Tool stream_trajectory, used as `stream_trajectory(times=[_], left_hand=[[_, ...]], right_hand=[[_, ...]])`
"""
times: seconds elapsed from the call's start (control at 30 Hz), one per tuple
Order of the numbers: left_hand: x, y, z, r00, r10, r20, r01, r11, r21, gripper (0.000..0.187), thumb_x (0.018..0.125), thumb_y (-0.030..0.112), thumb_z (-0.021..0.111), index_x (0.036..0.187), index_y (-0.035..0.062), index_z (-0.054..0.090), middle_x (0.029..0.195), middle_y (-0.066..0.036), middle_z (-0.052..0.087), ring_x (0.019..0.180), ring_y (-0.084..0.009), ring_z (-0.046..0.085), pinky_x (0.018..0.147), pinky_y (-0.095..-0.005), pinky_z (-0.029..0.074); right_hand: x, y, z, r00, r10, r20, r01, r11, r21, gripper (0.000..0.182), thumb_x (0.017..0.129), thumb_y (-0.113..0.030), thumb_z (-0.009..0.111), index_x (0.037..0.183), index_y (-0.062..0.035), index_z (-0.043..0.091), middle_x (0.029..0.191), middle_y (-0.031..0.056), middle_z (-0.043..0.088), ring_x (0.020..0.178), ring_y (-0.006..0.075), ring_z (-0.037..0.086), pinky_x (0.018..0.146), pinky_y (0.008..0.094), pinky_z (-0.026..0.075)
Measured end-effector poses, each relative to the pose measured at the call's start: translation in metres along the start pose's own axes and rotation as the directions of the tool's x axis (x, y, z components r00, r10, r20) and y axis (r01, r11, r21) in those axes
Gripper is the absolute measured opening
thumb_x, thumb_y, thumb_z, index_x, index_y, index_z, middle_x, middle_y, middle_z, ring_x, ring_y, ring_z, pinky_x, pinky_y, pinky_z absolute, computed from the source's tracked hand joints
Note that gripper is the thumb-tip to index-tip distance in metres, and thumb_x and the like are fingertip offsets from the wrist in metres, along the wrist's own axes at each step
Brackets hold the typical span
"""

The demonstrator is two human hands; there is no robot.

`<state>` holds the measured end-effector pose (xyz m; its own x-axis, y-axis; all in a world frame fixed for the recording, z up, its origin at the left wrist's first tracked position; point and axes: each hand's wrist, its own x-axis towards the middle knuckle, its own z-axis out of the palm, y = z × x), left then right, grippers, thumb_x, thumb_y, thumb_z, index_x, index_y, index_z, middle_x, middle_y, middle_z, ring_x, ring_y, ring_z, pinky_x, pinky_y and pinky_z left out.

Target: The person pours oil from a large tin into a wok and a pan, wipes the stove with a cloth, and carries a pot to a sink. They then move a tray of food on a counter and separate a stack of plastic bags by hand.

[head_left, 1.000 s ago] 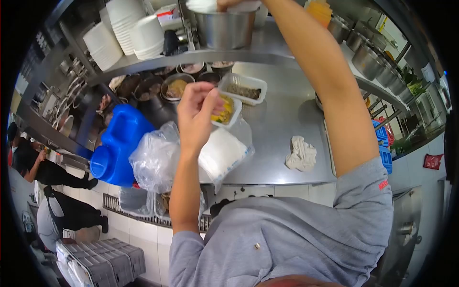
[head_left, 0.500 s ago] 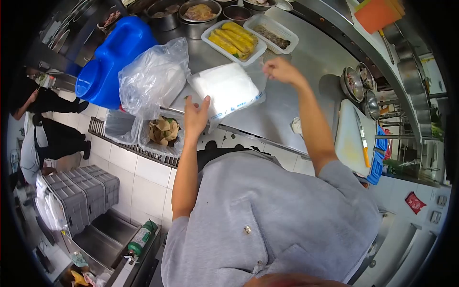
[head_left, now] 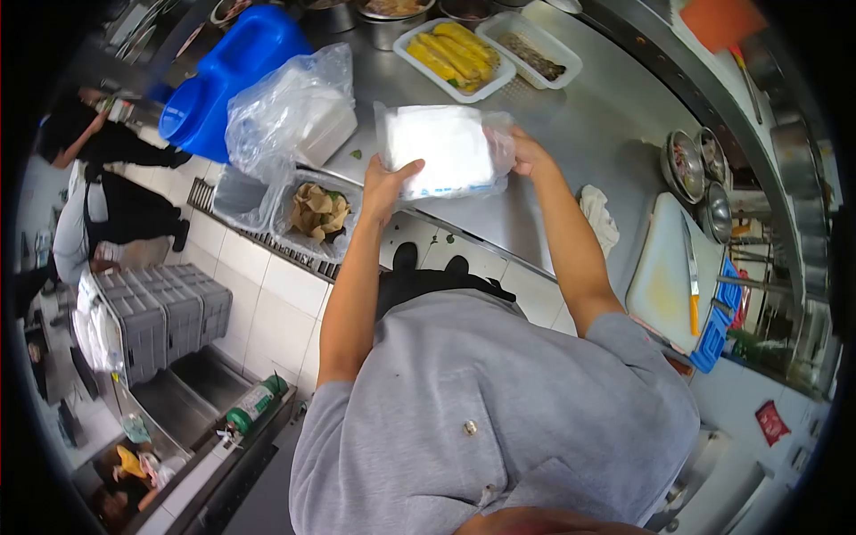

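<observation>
Between my two hands is a white, block-shaped packet [head_left: 443, 147] in a clear plastic bag with blue print along its near edge. My left hand [head_left: 389, 185] grips its left end, the thumb lying on top. At the opposite end, my right hand [head_left: 528, 153] is closed on the bag's loose plastic. What the white contents are I cannot make out. The packet is over the near part of the steel table [head_left: 571, 134]. Left of it, a crumpled clear bag [head_left: 287, 107] covers another white block.
A blue jug [head_left: 234, 76] stands at the left. Behind the packet are a tray of yellow food [head_left: 453, 58] and a second tray [head_left: 557, 76]. To the right are a white cloth [head_left: 599, 217], cutting board [head_left: 658, 267] and knife [head_left: 692, 272]. Other people [head_left: 85, 218] stand far left.
My right hand has come lower and closer to the packet's right end. The packet has turned more level, and the left thumb now lies across it. The whole view has shifted slightly.
</observation>
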<state>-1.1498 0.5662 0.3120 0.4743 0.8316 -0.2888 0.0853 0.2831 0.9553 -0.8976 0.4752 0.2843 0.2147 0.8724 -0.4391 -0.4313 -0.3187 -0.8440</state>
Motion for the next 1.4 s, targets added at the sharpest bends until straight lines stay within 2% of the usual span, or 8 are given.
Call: stream_trajectory(times=[0.17,0.23,0.43,0.77,0.9,1.17,1.3,1.4], left_hand=[[0.0,-0.029,0.004,0.994,-0.111,0.014,0.11,0.955,-0.275,0.055,0.078,0.032,0.068,0.115,-0.0036,0.049,0.108,-0.016,0.057,0.094,-0.0225,0.056,0.086,-0.0351,0.044],[0.024,-0.067,0.004,0.968,-0.049,-0.246,0.083,0.988,0.129,0.075,0.082,0.048,0.059,0.133,0.0023,0.029,0.119,-0.017,0.048,0.111,-0.026,0.045,0.096,-0.0378,0.036],[-0.03,-0.02,-0.029,0.985,0.105,-0.135,-0.144,0.937,-0.319,0.075,0.079,0.029,0.069,0.137,0.0104,0.026,0.115,-0.017,0.05,0.105,-0.0216,0.05,0.085,-0.0327,0.044],[-0.018,-0.022,-0.042,0.972,0.228,0.062,-0.198,0.929,-0.311,0.059,0.091,0.036,0.051,0.139,0.0109,0.027,0.142,-0.012,0.027,0.13,-0.0198,0.026,0.106,-0.0321,0.022],[0.001,-0.035,-0.036,0.992,0.078,0.101,-0.023,0.887,-0.461,0.035,0.094,0.028,0.047,0.127,0.0174,0.04,0.108,-0.004,0.054,0.099,-0.0109,0.05,0.084,-0.0289,0.044],[0.03,-0.045,-0.032,0.998,-0.055,0.026,0.06,0.918,-0.391,0.01,0.093,0.024,0.048,0.099,0.0153,0.048,0.087,-0.003,0.051,0.073,-0.0103,0.044,0.06,-0.0266,0.041],[0.045,-0.06,-0.033,0.971,0.093,-0.22,-0.086,0.996,0.04,0.04,0.097,0.036,0.036,0.117,0.0042,0.047,0.113,-0.012,0.052,0.11,-0.0226,0.045,0.097,-0.0343,0.034],[0.057,-0.064,-0.04,0.908,0.241,-0.342,-0.226,0.971,0.083,0.026,0.097,0.029,0.037,0.098,0.0045,0.048,0.094,-0.009,0.05,0.087,-0.0213,0.047,0.082,-0.0343,0.039]], right_hand=[[-0.018,-0.01,0.046,0.963,-0.254,-0.089,0.134,0.74,-0.659,0.059,0.071,-0.03,0.074,0.112,0.0075,0.054,0.109,0.0153,0.059,0.097,0.0254,0.056,0.084,0.0335,0.045],[-0.021,-0.01,0.056,0.961,-0.275,-0.025,0.219,0.815,-0.537,0.048,0.073,-0.016,0.071,0.111,0.0068,0.054,0.107,0.0163,0.059,0.095,0.0246,0.057,0.084,0.0334,0.047],[-0.019,0.005,0.056,0.944,-0.318,0.085,0.329,0.915,-0.232,0.051,0.078,0.001,0.064,0.124,0.0044,0.042,0.118,0.0164,0.051,0.106,0.0259,0.053,0.093,0.0386,0.044],[-0.08,-0.066,0.185,0.854,0.48,-0.2,-0.461,0.877,0.138,0.076,0.072,-0.016,0.071,0.134,-0.0013,0.03,0.127,0.0165,0.045,0.111,0.0336,0.048,0.096,0.0468,0.039],[0.019,0.048,-0.01,0.953,-0.072,0.295,0.139,0.967,-0.212,0.083,0.066,-0.016,0.073,0.134,-0.0013,0.028,0.126,0.0153,0.044,0.108,0.0309,0.049,0.094,0.0449,0.041],[-0.024,0.011,0.068,0.973,0.2,0.111,-0.201,0.98,-0.004,0.069,0.089,-0.047,0.048,0.136,-0.0001,0.029,0.135,0.0149,0.04,0.121,0.027,0.043,0.103,0.0378,0.034],[-0.024,0.018,0.036,0.988,0.121,-0.09,-0.128,0.989,-0.072,0.053,0.087,-0.024,0.059,0.129,0.0023,0.039,0.125,0.0128,0.05,0.113,0.0234,0.05,0.098,0.0356,0.039],[-0.037,0.004,0.033,0.997,-0.024,-0.077,0.039,0.98,0.197,0.044,0.084,-0.014,0.063,0.122,-0.0003,0.047,0.116,0.0094,0.056,0.105,0.0194,0.055,0.091,0.0339,0.044]])
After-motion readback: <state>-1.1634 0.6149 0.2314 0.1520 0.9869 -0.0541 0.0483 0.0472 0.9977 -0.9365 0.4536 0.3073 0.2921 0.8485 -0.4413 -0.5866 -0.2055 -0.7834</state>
